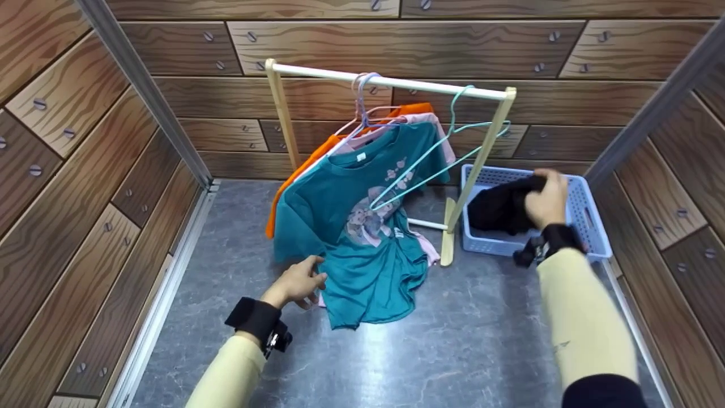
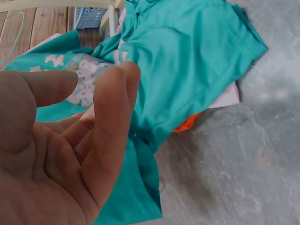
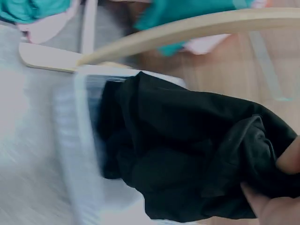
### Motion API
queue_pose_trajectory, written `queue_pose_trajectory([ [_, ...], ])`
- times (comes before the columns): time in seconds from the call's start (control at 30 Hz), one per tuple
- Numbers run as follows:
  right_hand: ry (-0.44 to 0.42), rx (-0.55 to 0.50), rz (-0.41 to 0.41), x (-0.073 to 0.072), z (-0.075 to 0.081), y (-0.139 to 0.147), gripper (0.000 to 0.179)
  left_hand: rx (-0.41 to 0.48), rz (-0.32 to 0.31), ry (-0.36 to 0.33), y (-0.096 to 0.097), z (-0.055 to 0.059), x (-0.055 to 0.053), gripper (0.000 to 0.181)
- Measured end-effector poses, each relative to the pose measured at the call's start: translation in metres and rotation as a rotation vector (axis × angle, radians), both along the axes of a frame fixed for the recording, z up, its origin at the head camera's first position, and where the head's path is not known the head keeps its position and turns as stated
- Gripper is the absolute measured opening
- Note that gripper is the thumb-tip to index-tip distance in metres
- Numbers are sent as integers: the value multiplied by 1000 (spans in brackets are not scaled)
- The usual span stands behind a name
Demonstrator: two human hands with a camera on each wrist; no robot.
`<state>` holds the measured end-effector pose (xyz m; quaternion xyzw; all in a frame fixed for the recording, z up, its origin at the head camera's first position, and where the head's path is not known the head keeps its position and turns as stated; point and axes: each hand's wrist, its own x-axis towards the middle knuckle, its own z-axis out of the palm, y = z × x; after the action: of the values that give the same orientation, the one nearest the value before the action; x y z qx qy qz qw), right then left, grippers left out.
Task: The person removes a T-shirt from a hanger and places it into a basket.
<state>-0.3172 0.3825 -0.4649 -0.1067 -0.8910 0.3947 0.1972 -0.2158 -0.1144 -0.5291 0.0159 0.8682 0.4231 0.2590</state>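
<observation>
My right hand [image 1: 548, 198] grips a bundled black garment [image 3: 197, 150] over the blue plastic basket [image 1: 592, 218]. In the right wrist view, thumb and fingers pinch the cloth at its right end. My left hand [image 1: 297, 280] hovers by the lower left of a teal T-shirt [image 1: 317, 198] with a printed front, its fingers loosely bent and nothing between them. The T-shirt hangs on a hanger from a wooden rack [image 1: 504, 122], with teal shorts [image 1: 374, 283] below it. Behind are pink and orange garments [image 1: 280, 212]. A bare mint-green hanger [image 1: 436, 150] hangs at the rack's right end.
The rack's right foot [image 1: 447, 249] stands on the grey floor [image 1: 453, 340] close to the basket. Wood-patterned walls [image 1: 396, 48] enclose the space at the back and both sides. Metal strips [image 1: 164, 283] run along the wall bases.
</observation>
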Motion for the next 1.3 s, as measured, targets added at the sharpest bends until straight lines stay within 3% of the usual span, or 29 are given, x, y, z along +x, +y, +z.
queue_pose_trajectory([
  [0.1,-91,73,-22,0,-25,-3,61,1,-4,0,-2,-2,1,44],
  [0.23,-121,228,-52,-2,-43,-10,50,7,-5,2,-5,-5,0,42],
  [0.4,-164,213,-45,-1,-61,-17,30,16,-21,-10,-3,-8,1,41],
  [0.5,-269,238,61,1,-73,-16,37,12,-40,-8,-1,-9,1,39],
  [0.63,-504,374,288,7,-91,-16,50,0,-48,-8,2,-8,0,36],
  [0.7,-602,434,363,13,-99,-18,52,4,-47,-15,4,-7,-1,36],
  [0.77,-643,476,376,18,-107,-19,51,12,-51,-16,5,-5,-2,36],
  [0.87,-635,508,334,30,-116,-21,45,12,-63,-6,7,-1,-1,36],
  [0.97,-614,527,270,41,-121,-23,35,-32,-85,42,8,5,0,35],
  [1.07,-604,543,248,51,-126,-26,30,-153,-115,141,11,19,-3,34],
  [1.2,-584,561,281,65,-129,-29,29,-346,-132,326,14,42,-11,31],
  [1.3,-577,546,297,74,-126,-32,30,-440,-121,421,17,62,-19,29],
])
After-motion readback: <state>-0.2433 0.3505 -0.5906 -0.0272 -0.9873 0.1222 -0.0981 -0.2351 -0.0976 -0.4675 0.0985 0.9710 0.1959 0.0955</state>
